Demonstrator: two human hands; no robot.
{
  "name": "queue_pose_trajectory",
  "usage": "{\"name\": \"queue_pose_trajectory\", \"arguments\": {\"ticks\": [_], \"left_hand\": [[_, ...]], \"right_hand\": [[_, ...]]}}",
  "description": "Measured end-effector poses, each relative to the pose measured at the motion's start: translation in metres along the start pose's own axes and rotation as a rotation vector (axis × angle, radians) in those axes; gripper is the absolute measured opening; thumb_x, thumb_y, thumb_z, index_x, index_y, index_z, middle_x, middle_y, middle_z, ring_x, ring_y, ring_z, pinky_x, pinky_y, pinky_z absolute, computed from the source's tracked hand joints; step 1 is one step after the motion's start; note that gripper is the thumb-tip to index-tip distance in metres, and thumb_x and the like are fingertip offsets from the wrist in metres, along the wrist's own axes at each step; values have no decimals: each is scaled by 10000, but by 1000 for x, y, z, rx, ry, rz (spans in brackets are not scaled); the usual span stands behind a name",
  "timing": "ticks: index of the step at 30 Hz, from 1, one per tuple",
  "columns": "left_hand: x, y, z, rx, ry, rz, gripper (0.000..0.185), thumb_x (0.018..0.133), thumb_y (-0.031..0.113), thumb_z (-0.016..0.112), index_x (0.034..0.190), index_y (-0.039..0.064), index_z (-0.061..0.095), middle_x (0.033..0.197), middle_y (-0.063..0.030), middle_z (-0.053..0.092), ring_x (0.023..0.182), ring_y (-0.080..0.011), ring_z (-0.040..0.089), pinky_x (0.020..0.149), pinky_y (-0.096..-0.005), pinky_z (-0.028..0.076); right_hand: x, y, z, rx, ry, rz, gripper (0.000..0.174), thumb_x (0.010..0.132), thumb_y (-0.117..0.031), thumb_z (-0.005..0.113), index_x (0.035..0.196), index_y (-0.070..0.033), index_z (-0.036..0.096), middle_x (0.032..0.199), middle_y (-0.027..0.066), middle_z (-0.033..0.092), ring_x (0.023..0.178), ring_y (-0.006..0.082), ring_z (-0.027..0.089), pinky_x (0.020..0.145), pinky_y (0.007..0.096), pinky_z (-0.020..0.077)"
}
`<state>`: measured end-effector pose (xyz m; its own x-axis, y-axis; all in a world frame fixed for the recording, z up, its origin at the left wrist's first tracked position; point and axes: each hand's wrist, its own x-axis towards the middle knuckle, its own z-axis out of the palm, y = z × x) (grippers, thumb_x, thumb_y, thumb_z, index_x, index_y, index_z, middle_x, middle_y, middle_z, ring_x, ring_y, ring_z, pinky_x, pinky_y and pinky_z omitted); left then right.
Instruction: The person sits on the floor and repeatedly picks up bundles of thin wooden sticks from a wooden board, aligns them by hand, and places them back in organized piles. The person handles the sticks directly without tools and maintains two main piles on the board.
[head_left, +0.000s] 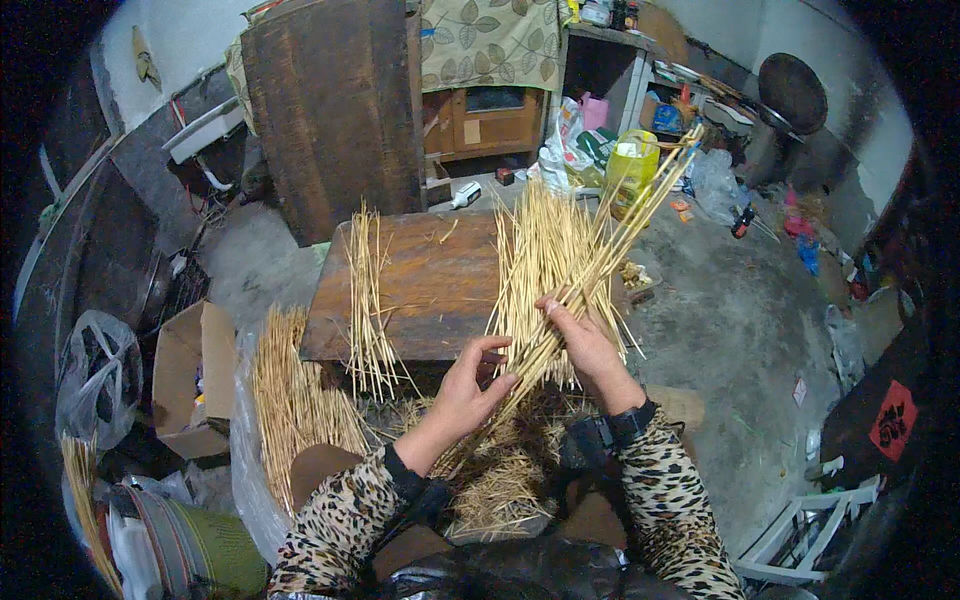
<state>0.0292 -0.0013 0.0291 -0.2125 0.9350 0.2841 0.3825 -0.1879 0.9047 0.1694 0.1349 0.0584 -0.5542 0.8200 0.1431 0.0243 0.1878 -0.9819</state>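
My right hand (589, 345) is closed around a slanting bundle of straw stalks (626, 236), whose upper end reaches far to the upper right. Beside the lower part of that bundle is my left hand (472, 386), its thumb and fingers apart; whether it touches the stalks is hard to tell. Under the held bundle, a thick pile of straw (536, 247) covers the right side of a low wooden table (442, 270). A thinner row of stalks (367, 300) lies across the table's left side, its ends hanging past the front edge.
A large sheaf of straw (300, 397) leans left of the table in clear plastic. Broken straw (499, 495) is heaped between my knees. Further left stands an open cardboard box (195, 375). A yellow bag (630, 169) sits behind the table, and a white frame (810, 532) lies lower right.
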Motion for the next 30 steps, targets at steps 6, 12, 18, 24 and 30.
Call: {"name": "queue_pose_trajectory", "arguments": {"ticks": [6,12,18,24,30], "left_hand": [[10,14,3,288,145,196,198,779,138,663,906,17,571,912,-129,600,827,-262,603,728,-307,479],[10,19,3,496,157,192,105,834,117,594,845,13,581,823,-128,603,743,-279,602,666,-342,481],[13,8,-5,-274,221,-64,149,932,162,495,860,36,528,923,-87,658,846,-178,604,805,-294,450],[4,-9,-22,-990,-181,-141,169,948,221,479,857,79,478,688,7,442,628,-112,484,697,-262,429],[-1,-21,-46,-156,-192,-82,174,939,214,495,889,48,512,758,32,462,710,-64,412,658,-222,380]], "right_hand": [[-9,-10,16,-84,-146,-67,274,931,-286,474,968,-32,572,890,44,583,835,137,515,771,303,422],[-12,-20,20,-187,-199,-48,339,932,-325,471,998,-5,560,840,68,584,787,168,528,739,311,432],[-7,-13,10,-122,47,116,376,919,-398,486,923,-40,599,765,37,575,692,114,533,607,262,431],[15,5,-22,442,349,90,288,927,-348,499,814,-89,554,673,-9,510,604,88,483,549,233,409],[22,10,-63,501,491,-35,262,947,-325,462,816,-104,516,638,-8,488,536,86,472,492,229,409]]}}
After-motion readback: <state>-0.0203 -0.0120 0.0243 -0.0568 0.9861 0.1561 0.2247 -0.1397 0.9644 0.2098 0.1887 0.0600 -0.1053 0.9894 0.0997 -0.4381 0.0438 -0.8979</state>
